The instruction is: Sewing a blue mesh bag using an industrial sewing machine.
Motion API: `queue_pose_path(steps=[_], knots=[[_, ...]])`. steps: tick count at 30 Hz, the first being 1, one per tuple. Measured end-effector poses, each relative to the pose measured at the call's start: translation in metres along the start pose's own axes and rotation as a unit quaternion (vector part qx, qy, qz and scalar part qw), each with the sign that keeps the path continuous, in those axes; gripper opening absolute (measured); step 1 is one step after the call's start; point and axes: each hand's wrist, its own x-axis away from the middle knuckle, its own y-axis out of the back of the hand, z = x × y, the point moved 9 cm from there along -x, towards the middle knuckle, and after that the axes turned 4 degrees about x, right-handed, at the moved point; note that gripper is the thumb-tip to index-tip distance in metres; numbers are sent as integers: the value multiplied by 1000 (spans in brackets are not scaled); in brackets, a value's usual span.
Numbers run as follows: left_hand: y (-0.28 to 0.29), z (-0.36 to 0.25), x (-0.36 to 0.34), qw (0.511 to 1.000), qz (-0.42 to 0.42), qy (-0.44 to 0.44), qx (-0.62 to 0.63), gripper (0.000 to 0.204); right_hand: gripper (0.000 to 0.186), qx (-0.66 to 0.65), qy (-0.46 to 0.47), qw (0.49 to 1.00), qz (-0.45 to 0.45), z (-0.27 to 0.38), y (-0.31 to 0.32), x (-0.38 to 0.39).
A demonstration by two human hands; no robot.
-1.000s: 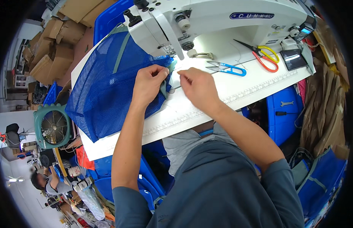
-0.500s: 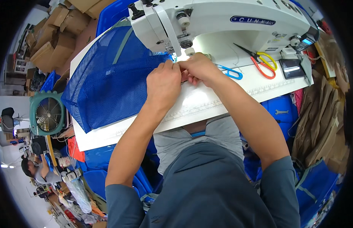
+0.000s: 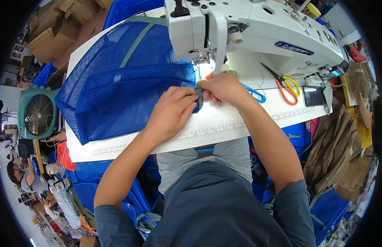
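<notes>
White tabletop (image 3: pixel 222 119) right across my feed, and the sewing machine (image 3: pixel 256 37) looms over it at one o'clock. Blue mesh fabric (image 3: pixel 117 99) lies spread at ten, its edge reaching in beneath the machine's head. Left forearm (image 3: pixel 123 175) slants up from eight o'clock, right forearm (image 3: pixel 269 144) from four, both elbows wide. I've got the left hand (image 3: pixel 170 111) palm down, knuckles bent, pointing toward one; the right hand (image 3: pixel 224 88) angles in toward ten, lower fingers curled. Scissors (image 3: pixel 280 80) and blue-handled snips (image 3: pixel 263 98) lie at two. And between the hands, just past twelve, the grey-green strip (image 3: pixel 199 98) on the mesh edge: right thumb and forefinger pinch it, left fingertips touch it, though whether they're closed I can't tell.
</notes>
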Motion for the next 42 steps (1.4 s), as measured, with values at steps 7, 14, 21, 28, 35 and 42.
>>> queue_pose_path(steps=[7, 14, 21, 28, 35, 42], knots=[[-3, 4, 12, 995, -74, -40, -48, 25, 29, 316, 148, 914, -206, 24, 5, 24], [-5, -5, 10, 982, -54, -105, -146, 24, 10, 227, 311, 857, -341, 17, -8, 55], [-3, -1, 11, 987, -53, -90, -123, 24, 11, 207, 304, 868, -333, 21, -10, 60], [1, -2, 12, 989, -60, -102, -90, 24, 10, 246, 317, 832, -384, 24, -17, 66], [3, 0, 11, 991, -56, -99, -69, 26, 9, 242, 339, 827, -377, 27, -21, 65], [8, 4, 10, 991, -90, -91, -35, 26, 9, 289, 382, 788, -386, 37, -27, 72]])
